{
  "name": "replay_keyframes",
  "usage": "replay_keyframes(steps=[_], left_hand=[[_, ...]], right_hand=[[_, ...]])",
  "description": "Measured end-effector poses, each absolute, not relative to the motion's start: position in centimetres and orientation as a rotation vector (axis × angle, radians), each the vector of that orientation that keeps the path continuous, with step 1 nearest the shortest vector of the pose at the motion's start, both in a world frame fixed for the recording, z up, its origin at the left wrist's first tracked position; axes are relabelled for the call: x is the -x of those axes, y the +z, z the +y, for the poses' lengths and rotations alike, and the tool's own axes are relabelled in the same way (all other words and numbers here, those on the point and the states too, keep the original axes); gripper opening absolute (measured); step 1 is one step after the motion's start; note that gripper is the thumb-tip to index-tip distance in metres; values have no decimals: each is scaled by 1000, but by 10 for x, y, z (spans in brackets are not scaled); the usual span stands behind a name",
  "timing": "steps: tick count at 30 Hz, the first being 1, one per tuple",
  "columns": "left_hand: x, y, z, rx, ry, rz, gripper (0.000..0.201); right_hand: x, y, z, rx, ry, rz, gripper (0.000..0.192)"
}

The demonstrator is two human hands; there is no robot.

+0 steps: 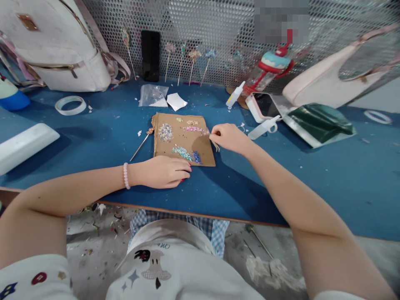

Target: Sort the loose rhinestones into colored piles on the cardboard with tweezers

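Head view: glittery bits (165, 132) colour-sorted on cardboard (165, 151), likely easing picking; left hand (161, 171), fingers loosely outstretched, perhaps steadying it; right hand (230, 136) pinched together, contents unclear.

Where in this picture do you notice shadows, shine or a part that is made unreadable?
Head view: a shadow lies on the cardboard beside the right hand; head view: the perforated metal panel shows bright shine; head view: a pixelated patch hides background at upper right.

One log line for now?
left hand: at near edge of cardboard; right hand: pinched at right edge, contents unclear; coloured bits: piled on cardboard
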State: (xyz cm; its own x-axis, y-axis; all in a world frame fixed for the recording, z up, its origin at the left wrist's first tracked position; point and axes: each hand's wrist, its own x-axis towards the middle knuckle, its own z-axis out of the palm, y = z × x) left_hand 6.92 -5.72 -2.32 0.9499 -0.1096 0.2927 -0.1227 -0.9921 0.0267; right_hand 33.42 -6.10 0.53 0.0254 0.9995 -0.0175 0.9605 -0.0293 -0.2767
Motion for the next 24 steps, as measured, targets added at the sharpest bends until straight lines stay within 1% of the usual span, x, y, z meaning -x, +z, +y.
replay_keyframes(steps=[5, 16, 24], left_hand=[[-69, -22, -58, -3059, 454, -180, 25], [-69, -22, -57, -3048, 421, -171, 23], [-69, -22, -57, -3056, 423, -166, 23]], right_hand=[[-336, 6, -62, 2138, 342, -2076, 20], [-328, 5, -61, 2069, 331, -2104, 19], [-334, 7, -63, 2144, 319, -2109, 19]])
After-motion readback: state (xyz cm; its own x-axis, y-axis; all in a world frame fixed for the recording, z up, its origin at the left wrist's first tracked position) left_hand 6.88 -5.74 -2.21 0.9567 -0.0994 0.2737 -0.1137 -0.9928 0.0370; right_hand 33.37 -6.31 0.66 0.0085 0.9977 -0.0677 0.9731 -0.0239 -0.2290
